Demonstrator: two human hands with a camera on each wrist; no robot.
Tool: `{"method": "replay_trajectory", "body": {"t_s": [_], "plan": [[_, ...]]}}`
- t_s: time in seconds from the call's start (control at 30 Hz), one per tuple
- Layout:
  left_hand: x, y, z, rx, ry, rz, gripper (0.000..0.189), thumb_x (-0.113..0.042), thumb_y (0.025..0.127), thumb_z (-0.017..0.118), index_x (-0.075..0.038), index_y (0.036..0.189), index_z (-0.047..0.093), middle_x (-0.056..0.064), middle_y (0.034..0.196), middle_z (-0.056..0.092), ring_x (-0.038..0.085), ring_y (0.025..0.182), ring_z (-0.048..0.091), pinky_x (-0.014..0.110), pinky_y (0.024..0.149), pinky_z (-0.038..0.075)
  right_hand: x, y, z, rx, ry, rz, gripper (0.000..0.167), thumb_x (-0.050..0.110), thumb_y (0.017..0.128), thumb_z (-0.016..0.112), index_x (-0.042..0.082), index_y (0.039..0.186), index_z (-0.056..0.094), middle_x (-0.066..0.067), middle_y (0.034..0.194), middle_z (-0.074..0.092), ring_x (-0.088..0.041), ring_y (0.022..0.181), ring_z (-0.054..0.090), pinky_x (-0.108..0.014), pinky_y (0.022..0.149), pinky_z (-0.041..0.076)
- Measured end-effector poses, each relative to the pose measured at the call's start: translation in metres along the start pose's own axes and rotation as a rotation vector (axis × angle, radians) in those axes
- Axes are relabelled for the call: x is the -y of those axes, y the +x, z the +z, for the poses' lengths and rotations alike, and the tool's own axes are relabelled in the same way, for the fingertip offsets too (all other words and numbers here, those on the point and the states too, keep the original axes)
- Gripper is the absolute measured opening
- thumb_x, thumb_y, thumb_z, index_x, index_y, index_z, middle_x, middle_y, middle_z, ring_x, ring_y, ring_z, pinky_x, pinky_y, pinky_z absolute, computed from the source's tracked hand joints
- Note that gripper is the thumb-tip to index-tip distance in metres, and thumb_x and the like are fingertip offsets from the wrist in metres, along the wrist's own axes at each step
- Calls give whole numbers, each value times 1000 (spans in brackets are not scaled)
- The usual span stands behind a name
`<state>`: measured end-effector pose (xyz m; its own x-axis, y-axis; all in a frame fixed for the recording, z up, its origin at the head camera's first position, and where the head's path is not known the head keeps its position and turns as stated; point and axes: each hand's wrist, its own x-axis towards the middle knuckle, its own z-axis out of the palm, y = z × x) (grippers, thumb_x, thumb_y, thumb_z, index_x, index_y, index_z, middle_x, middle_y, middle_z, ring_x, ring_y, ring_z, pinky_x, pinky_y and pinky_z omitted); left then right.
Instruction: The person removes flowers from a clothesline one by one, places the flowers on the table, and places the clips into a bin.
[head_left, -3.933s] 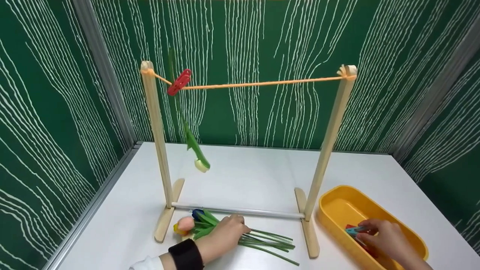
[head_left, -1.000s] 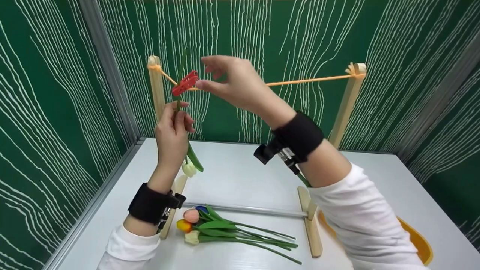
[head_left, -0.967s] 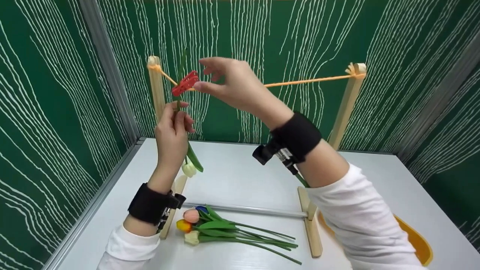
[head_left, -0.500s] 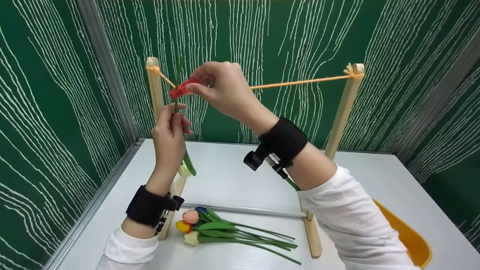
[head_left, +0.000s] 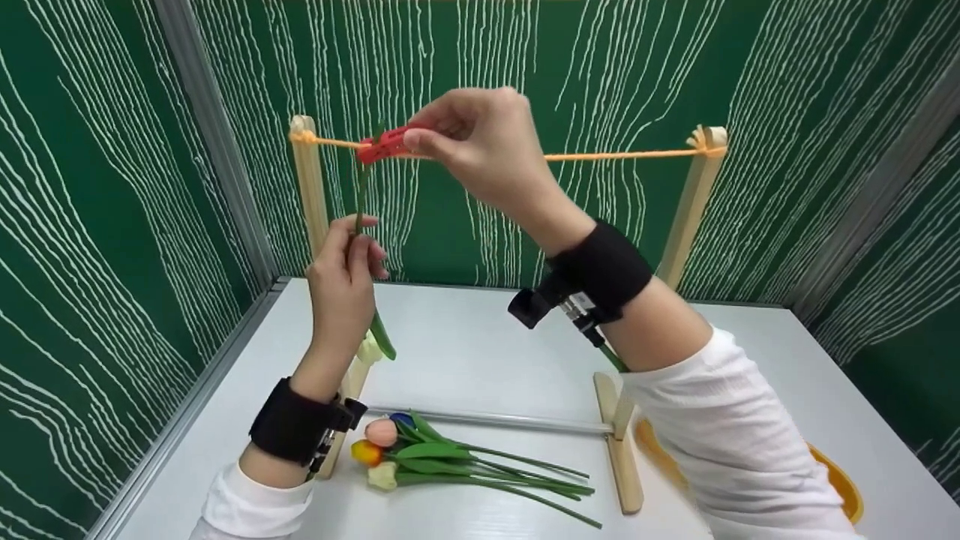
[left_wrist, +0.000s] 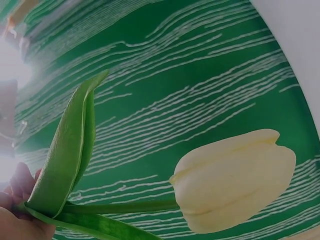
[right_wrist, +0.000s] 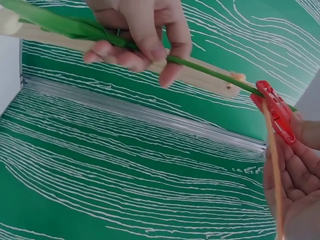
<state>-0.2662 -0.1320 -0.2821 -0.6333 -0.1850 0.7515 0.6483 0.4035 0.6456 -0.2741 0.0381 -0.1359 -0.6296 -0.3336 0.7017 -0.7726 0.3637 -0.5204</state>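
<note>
My right hand (head_left: pixel 491 154) pinches a red clothespin (head_left: pixel 384 144) between thumb and fingers at the left part of the orange string (head_left: pixel 622 157). A tulip stem passes through the clothespin's mouth beside the string, as the right wrist view shows. Lower on that stem (right_wrist: pixel 205 68), my left hand (head_left: pixel 341 289) holds it between thumb and fingers. The white tulip (left_wrist: pixel 232 182) hangs head down below the left hand, its green leaf (left_wrist: pixel 67 145) standing out from the stem.
Wooden posts (head_left: pixel 686 217) hold the string at both ends. On the white table (head_left: pixel 480 337) lies a bunch of artificial tulips (head_left: pixel 435 451), their heads blue, pink, yellow-orange and white. A yellow basin (head_left: pixel 846 487) at the right is partly hidden by the right sleeve.
My right hand has closed on the red clothespin and drawn it up and rightward, with the string straighter now. Earlier, my left hand was at the tulip bunch and my right in the basin.
</note>
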Motion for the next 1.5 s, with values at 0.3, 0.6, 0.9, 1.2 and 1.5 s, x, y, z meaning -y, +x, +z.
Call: {"method": "replay_trajectory", "body": {"t_s": [0.3, 0.6, 0.9, 1.2, 1.5], "plan": [[-10, -16, 5, 36, 3, 54, 20, -10, 100, 43, -6, 112, 59, 5, 75, 57, 14, 59, 52, 20, 58, 47, -2, -2, -45, -109, -39, -20, 21, 20, 83, 71, 3, 95, 72, -7, 90, 72, -10, 69, 61, -18, 65, 49], [-24, -36, 13, 144, 85, 237, 22, -2, 97, 47, -2, 112, 63, 6, 78, 60, 12, 63, 53, 20, 56, 45, -13, -39, -109, -251, -27, -10, 21, 18, 80, 75, 2, 92, 73, -1, 80, 70, -8, 60, 52, -19, 56, 40], [-21, -70, 31, 327, 127, 364, 40, 15, 85, 53, -5, 117, 64, 4, 79, 59, 11, 71, 59, 16, 63, 51, -44, -116, -148, -307, -126, -51, 15, -1, 79, 72, -7, 92, 70, -1, 80, 71, -9, 56, 52, -13, 51, 42], [-8, -118, 45, 608, 228, 337, 40, 5, 89, 56, -9, 126, 60, 0, 81, 56, 5, 65, 47, 13, 60, 45, -91, -222, -164, -193, -324, 177, 20, 0, 75, 77, 3, 93, 71, 10, 86, 70, 0, 78, 61, -3, 73, 44], [4, -148, 48, 881, 317, 273, 47, 5, 92, 47, -11, 136, 50, 1, 90, 51, 7, 69, 37, 17, 60, 32, -143, -319, -169, -124, -379, 619, 35, 35, 80, 74, 10, 104, 70, -1, 91, 71, 1, 80, 62, -1, 77, 42]]}}
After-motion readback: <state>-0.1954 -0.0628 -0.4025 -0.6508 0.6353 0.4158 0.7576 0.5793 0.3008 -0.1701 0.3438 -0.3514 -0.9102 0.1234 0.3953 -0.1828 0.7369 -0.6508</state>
